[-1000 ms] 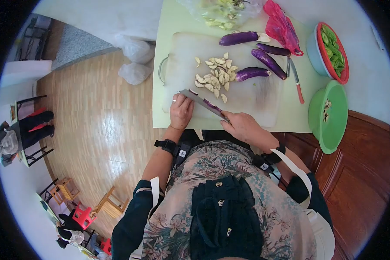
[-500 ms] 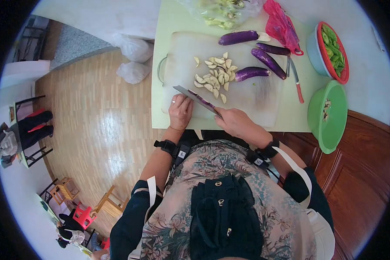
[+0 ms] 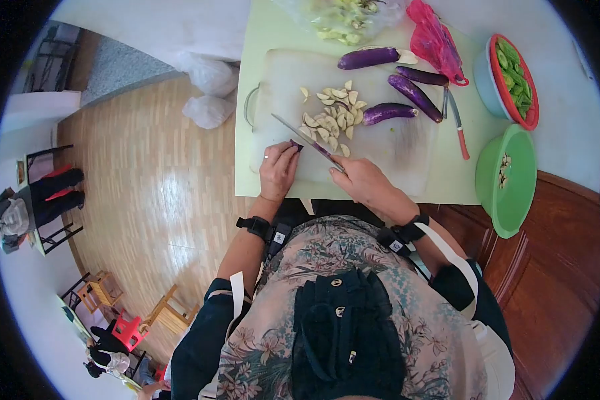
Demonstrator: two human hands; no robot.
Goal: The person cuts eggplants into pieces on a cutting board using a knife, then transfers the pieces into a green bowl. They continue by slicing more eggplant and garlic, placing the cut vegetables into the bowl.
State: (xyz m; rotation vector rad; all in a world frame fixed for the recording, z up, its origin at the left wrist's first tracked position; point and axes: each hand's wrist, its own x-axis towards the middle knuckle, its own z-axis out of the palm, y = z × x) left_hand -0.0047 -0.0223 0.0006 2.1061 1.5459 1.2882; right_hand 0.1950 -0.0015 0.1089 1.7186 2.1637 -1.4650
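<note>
Slicing, seemingly: left hand (image 3: 278, 172) pinches eggplant (image 3: 296, 145), right hand (image 3: 367, 181) grips knife (image 3: 307, 141); pieces (image 3: 341, 121) lie at its eleven o'clock. Cutting calls for tucked fingertips.

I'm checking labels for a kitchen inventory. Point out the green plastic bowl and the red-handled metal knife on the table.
Green plastic bowl (image 3: 519, 193), head view, on its bare wall.
Red-handled metal knife (image 3: 463, 143), head view, on its handle.
</note>
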